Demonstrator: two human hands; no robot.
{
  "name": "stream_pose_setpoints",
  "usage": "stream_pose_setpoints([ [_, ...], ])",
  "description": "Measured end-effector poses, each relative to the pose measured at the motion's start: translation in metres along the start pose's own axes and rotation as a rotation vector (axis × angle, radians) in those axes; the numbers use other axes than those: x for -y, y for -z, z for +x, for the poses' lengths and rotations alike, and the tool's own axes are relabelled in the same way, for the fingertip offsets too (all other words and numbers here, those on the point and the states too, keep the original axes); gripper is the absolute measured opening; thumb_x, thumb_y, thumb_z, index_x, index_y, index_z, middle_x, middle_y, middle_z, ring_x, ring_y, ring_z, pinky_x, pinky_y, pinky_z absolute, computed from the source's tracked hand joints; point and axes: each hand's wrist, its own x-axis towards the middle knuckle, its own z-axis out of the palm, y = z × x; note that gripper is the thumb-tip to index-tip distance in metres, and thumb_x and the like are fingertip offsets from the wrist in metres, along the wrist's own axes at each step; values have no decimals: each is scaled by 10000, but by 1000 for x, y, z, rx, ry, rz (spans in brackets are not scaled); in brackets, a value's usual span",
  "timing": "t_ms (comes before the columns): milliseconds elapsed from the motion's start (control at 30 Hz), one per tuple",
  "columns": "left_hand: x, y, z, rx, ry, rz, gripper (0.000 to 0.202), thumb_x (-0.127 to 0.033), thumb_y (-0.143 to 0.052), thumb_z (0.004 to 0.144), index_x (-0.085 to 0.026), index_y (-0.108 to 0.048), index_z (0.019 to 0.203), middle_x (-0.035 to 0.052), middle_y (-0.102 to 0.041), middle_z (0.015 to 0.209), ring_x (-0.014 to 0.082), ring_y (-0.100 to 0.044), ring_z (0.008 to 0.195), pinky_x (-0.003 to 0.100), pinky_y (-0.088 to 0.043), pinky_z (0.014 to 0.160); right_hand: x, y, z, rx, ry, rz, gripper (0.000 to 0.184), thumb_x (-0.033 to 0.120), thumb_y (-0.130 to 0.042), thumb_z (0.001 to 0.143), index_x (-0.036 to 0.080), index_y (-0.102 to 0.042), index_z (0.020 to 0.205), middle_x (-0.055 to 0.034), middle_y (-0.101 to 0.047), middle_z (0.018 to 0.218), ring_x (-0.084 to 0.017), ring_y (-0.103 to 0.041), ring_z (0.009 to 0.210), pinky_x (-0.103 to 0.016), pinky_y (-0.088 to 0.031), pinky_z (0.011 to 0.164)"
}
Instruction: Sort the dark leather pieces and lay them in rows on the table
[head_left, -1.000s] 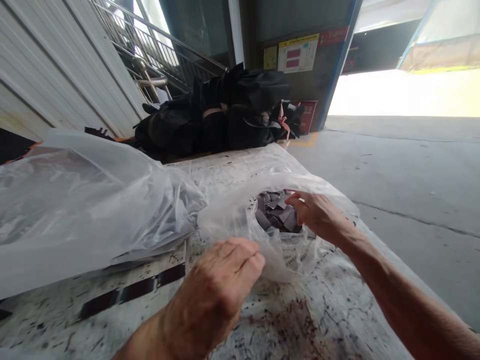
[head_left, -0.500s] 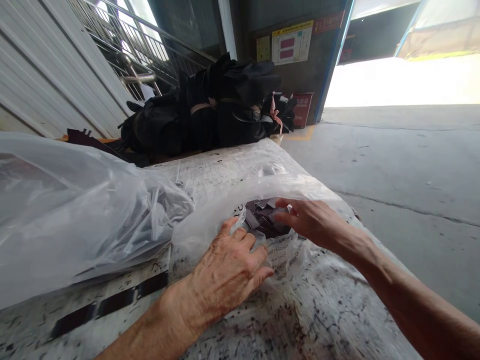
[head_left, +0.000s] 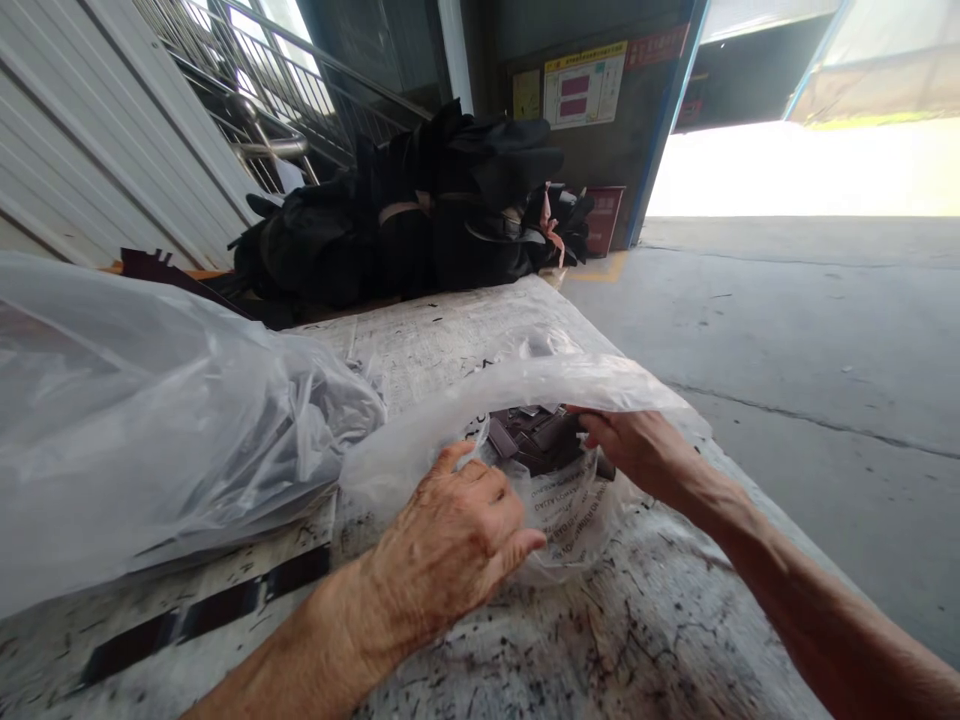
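Note:
A clear plastic bag (head_left: 390, 465) with printed lettering lies on the worktable with its mouth open toward me. Inside it is a heap of small dark flat pieces (head_left: 536, 440). My left hand (head_left: 450, 540) is closed on the near left side of the bag's rim, its fingers curled over the film. At the right side of the mouth, my right hand (head_left: 637, 450) reaches in beside the dark pieces, thumb and forefinger apart. Some of its fingertips are hidden under the film, and nothing shows held in it.
A large clear plastic bag (head_left: 150, 430) fills the left of the stained worktable (head_left: 675, 620). Dark flat strips (head_left: 217, 610) lie in front of it. Tied black bundles (head_left: 420, 220) sit beyond the table. Concrete floor (head_left: 810, 330) lies to the right, past the table edge.
My right hand has shifted slightly right and down, and its fingertips are now partly under the film. The bag's near side has opened out more. My left hand has barely moved.

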Motion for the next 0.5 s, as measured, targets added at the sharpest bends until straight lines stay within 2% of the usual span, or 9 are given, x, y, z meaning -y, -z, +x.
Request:
stream_pose_setpoints([
  [133, -3, 11, 22, -12, 63, 32, 261, -218, -363, 944, -199, -621, 910, 41, -658, 906, 197, -588, 867, 380, -412, 874, -8, -1, 1, 28, -143, 202, 355, 320, -413, 863, 134, -668, 1025, -54, -668, 676, -195, -592, 613, -340, -448, 669],
  [233, -6, 12, 41, 25, 177, 56, 183, -170, -454, 896, -154, -600, 1005, 101, -651, 990, 244, -585, 945, 400, -422, 874, -12, 0, 0, 100, -224, 406, 446, 384, -391, 860, 76, -683, 998, -64, -648, 615, -166, -571, 529, -322, -473, 590],
  [333, -7, 4, 55, 49, 261, 34, 288, -245, -569, 840, -107, -562, 1093, 149, -630, 1049, 292, -572, 987, 433, -439, 861, -14, 2, -5, 162, -241, 582, 485, 401, -398, 832, 37, -687, 973, -100, -665, 675, -155, -580, 565, -313, -497, 601],
  [433, -6, -6, 62, 72, 303, -5, 449, -351, -636, 789, -105, -524, 1147, 150, -617, 1077, 292, -567, 999, 417, -455, 851, -16, 3, -10, 214, -270, 841, 468, 404, -529, 766, 38, -682, 1016, -96, -668, 675, -148, -579, 593, -288, -484, 586],
  [500, -4, -10, 66, 77, 328, -18, 511, -365, -658, 763, -103, -502, 1173, 156, -614, 1080, 300, -563, 1004, 416, -454, 847, -17, 3, -13, 237, -312, 1028, 476, 371, -632, 714, 47, -673, 1059, -77, -668, 646, -140, -582, 590, -268, -473, 575],
])
